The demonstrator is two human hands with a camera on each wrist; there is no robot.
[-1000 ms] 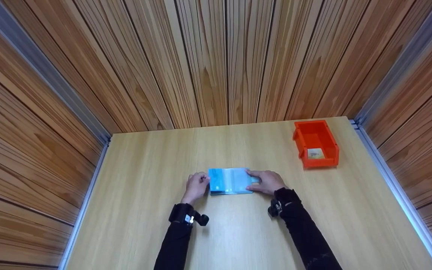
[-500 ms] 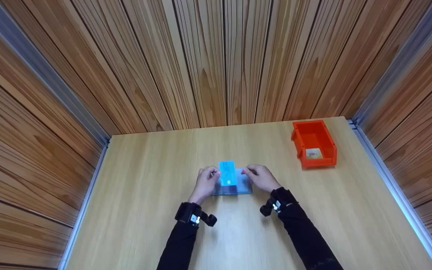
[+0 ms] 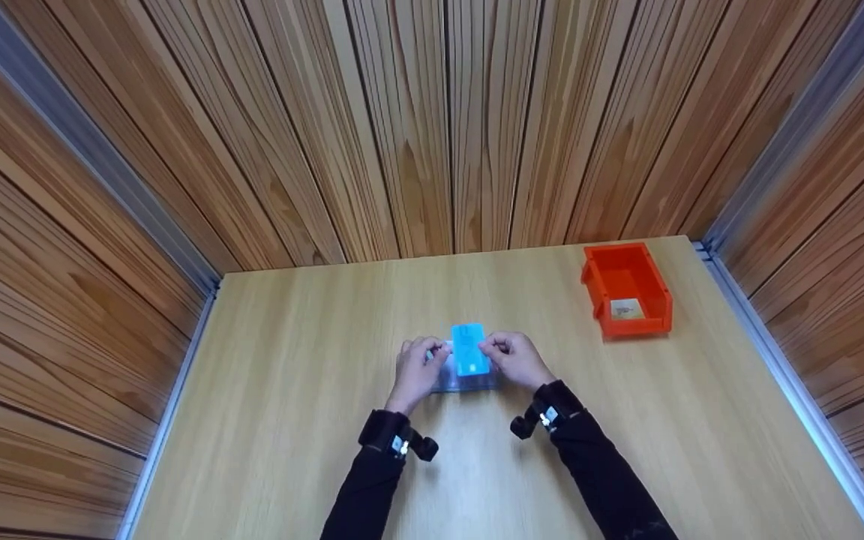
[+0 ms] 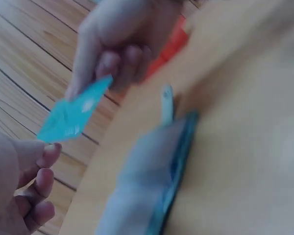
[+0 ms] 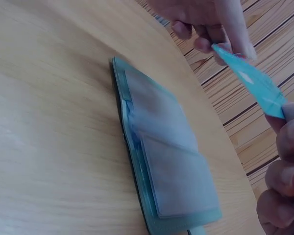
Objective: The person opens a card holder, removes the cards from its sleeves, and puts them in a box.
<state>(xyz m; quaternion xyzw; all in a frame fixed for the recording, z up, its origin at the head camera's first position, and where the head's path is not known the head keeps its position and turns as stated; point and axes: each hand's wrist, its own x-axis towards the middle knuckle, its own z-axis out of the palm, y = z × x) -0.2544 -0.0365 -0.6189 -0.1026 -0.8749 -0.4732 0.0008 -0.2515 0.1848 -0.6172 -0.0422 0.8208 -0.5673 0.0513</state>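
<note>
A bright blue card [image 3: 469,349] is held up over an opened teal card holder [image 5: 174,171] with clear plastic sleeves, which lies on the table. My right hand [image 3: 520,361] pinches the card's right edge between thumb and fingers. At the opposite edge, the thumb and fingertips of my left hand [image 3: 415,373] pinch the card too. In the left wrist view the card [image 4: 73,115] slants between both hands, and the holder's snap strap [image 4: 167,105] sticks out at the far end. In the head view the hands and card cover part of the holder.
An orange bin [image 3: 627,289] stands at the back right of the wooden table [image 3: 289,390], with a small pale label or card [image 3: 626,308] inside. Wood-panelled walls [image 3: 432,150] with metal edge rails close in the back and sides.
The blue card has risen off the holder in my left hand, turned upright and shifted right. My right hand has let go of the holder's right side and taken the card's right edge.
</note>
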